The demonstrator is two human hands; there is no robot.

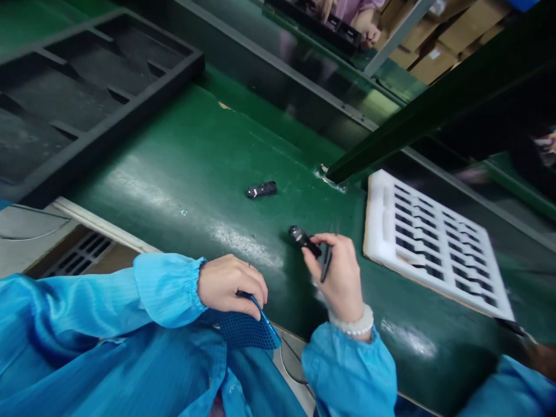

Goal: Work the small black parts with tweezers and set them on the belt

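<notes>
On the left I see a black compartmented tray (113, 128) on the green table (174, 145). Moving right, I find the left hand (232, 284) at the table's near edge, its thumb and fingers pinched on a blue dotted sheet (249, 331) with a glossy rim. Farther in, just past that hand, a loose black device (261, 189) lies on the table, slim and touching nothing but the surface. Next I have the right hand (341, 278) above the table, its fingers clamped on a second black device (299, 238), which points up and left; black tweezers (326, 263) sit in the same grip. Beyond, at the top, a co-worker's hand (367, 32) shows. To the right, a white foam tray (386, 223) with dark slots rests past a green post (382, 145), and a co-worker's blue sleeve (512, 388) enters the lower corner.
</notes>
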